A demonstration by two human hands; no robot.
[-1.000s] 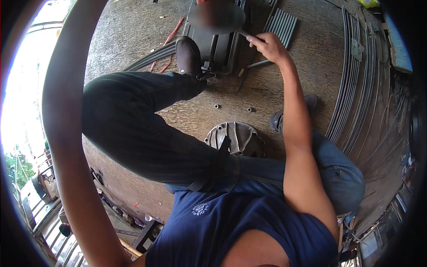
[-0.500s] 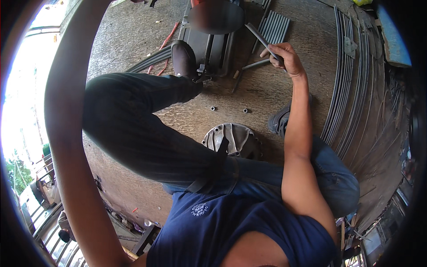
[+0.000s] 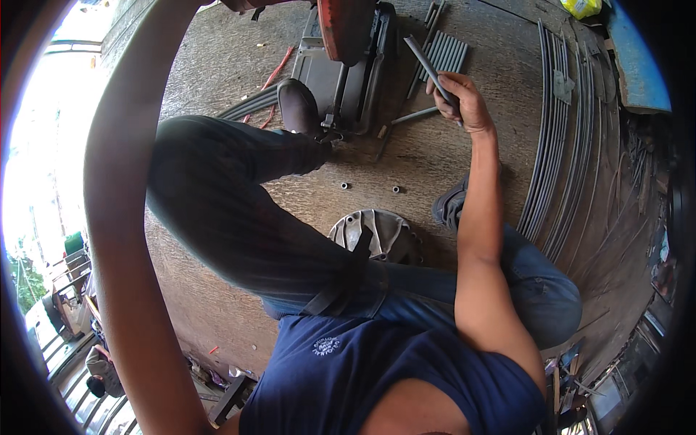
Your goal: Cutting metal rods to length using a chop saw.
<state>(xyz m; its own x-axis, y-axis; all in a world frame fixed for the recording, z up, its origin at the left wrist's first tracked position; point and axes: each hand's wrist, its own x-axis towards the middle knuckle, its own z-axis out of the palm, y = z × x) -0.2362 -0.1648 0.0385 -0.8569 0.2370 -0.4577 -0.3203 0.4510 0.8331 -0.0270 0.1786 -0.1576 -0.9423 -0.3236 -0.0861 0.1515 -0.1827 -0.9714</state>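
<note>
My right hand [image 3: 464, 101] is closed around a grey metal rod or tube [image 3: 422, 56], its free end angled up and to the left. Stretched up along the left side, my left arm ends in my left hand [image 3: 243, 3], mostly cut off by the top edge, so its grip is hidden. Just right of it, a red-and-dark tool part [image 3: 341, 32] hangs over a dark grey, box-like base [image 3: 359, 94]. My shoe [image 3: 299, 109] rests against that base. Two short ring-like pieces, a left one [image 3: 344, 185] and a right one [image 3: 396, 189], lie on the floor.
Cut grey rods [image 3: 444, 54] lie in a row beyond my right hand. Long rods [image 3: 547, 138] stretch along the right. More rods [image 3: 250, 101] and a red cord [image 3: 279, 65] lie left of my shoe. A ribbed metal housing [image 3: 373, 232] sits by my legs. Another person [image 3: 101, 373] is at lower left.
The red-and-dark part now reaches lower over the base, where a blurred dark rounded shape showed before. My left arm has shifted slightly right. My right hand still grips the rod, a little lower in view.
</note>
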